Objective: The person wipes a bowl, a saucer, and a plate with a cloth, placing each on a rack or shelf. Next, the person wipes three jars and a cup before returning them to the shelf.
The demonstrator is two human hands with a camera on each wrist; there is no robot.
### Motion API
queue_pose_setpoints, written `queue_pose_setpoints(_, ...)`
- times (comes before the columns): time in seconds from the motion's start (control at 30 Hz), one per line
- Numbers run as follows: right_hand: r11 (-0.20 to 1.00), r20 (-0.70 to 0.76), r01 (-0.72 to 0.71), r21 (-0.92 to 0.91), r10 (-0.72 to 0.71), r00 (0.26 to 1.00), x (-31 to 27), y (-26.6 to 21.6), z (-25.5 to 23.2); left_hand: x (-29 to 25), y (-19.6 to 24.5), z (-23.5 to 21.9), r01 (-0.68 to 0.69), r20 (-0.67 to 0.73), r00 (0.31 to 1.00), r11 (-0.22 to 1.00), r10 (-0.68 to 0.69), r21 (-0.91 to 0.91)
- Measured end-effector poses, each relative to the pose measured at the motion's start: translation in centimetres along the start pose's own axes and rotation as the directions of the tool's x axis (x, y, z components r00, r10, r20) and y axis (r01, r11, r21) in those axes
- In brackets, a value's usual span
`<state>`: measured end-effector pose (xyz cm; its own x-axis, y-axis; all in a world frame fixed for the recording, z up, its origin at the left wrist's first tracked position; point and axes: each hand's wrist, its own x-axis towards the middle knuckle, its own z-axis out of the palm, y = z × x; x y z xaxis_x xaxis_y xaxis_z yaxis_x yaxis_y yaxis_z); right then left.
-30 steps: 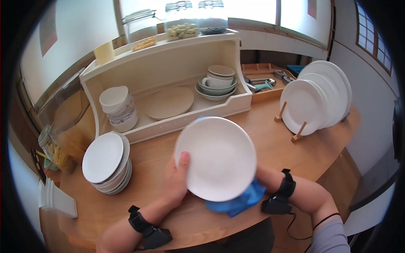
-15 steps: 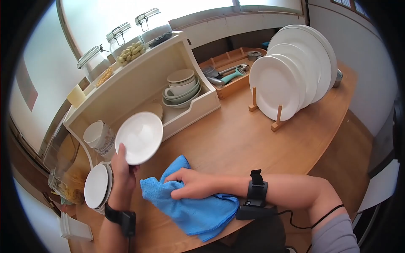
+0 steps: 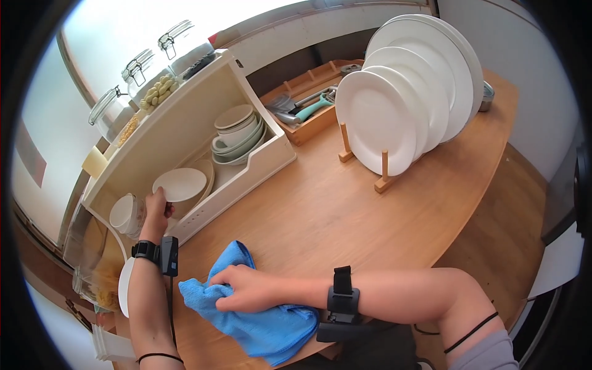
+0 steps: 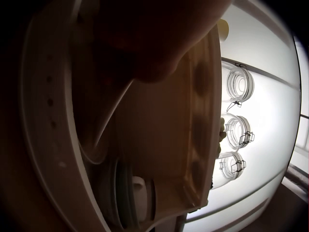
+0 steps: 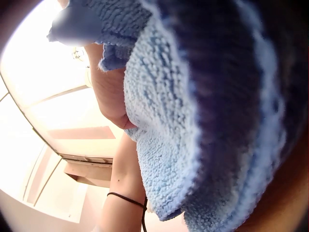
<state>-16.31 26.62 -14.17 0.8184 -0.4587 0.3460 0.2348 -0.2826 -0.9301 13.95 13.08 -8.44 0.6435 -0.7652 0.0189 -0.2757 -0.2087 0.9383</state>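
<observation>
My left hand (image 3: 158, 211) reaches into the cream shelf unit (image 3: 223, 216) and grips a small white plate (image 3: 180, 183) by its near edge. The plate is over a larger flat dish (image 3: 208, 179) inside the unit and overlaps it in the head view. In the left wrist view, the hand (image 4: 149, 38) is a dark shape across the top. Low over the front of the table, my right hand (image 3: 250, 288) grips a bunched blue cloth (image 3: 271, 333). Folds of that cloth (image 5: 159, 111) fill much of the right wrist view.
Stacked cups (image 3: 125, 213) stand left of the plate, bowls with a mug (image 3: 229, 140) to its right. Glass jars (image 3: 154, 80) line the unit's top. White plates (image 3: 376, 123) stand in a wooden rack (image 3: 383, 180). Behind it is a utensil tray (image 3: 305, 132).
My left hand has carried the white plate away from the cloth and forward into the shelf unit. The right hand keeps hold of the cloth, and the head view has turned and tilted.
</observation>
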Motion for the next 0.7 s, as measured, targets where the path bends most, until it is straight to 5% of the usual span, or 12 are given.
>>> queue_pose_setpoints(0.2, 1.000, -0.014, -0.004, 0.015, 0.004, 1.000, -0.1, -0.2, 0.0, 2.5, -2.4, 0.1, -0.120, -0.069, 0.990, 0.990, 0.126, 0.080)
queue_pose_setpoints(0.3, 0.999, -0.015, -0.014, 0.030, 0.015, 1.000, 0.0, 0.0, 0.2, 3.2, -3.1, -0.4, -0.120, -0.122, 0.978, 0.934, 0.170, 0.337)
queue_pose_setpoints(0.37, 1.000, -0.020, -0.005, 0.012, 0.005, 1.000, 0.0, 0.0, 0.1, 2.8, -2.6, -0.8, -0.044, -0.063, 0.990, 0.712, 0.123, 0.700)
queue_pose_setpoints(0.4, 1.000, -0.010, -0.005, 0.015, 0.005, 1.000, 0.0, 0.1, 0.2, 2.4, -2.7, -0.6, -0.035, -0.072, 0.990, 0.713, 0.119, 0.700)
queue_pose_setpoints(0.47, 1.000, -0.018, -0.006, 0.006, 0.006, 1.000, 0.2, 0.4, 0.2, 0.8, -2.7, -0.2, -0.078, -0.069, 0.940, 0.407, 0.335, 0.910)
queue_pose_setpoints(0.63, 1.000, 0.029, -0.015, 0.010, 0.014, 0.999, 0.2, 0.1, -0.1, -3.1, -0.5, -0.1, -0.035, -0.054, 0.968, 0.343, 0.246, 0.939)
queue_pose_setpoints(0.7, 0.999, 0.048, -0.026, 0.024, 0.025, 0.999, 0.1, 0.0, -0.2, -4.2, 0.3, -0.7, -0.172, 0.079, 0.912, 0.201, 0.402, 0.964)
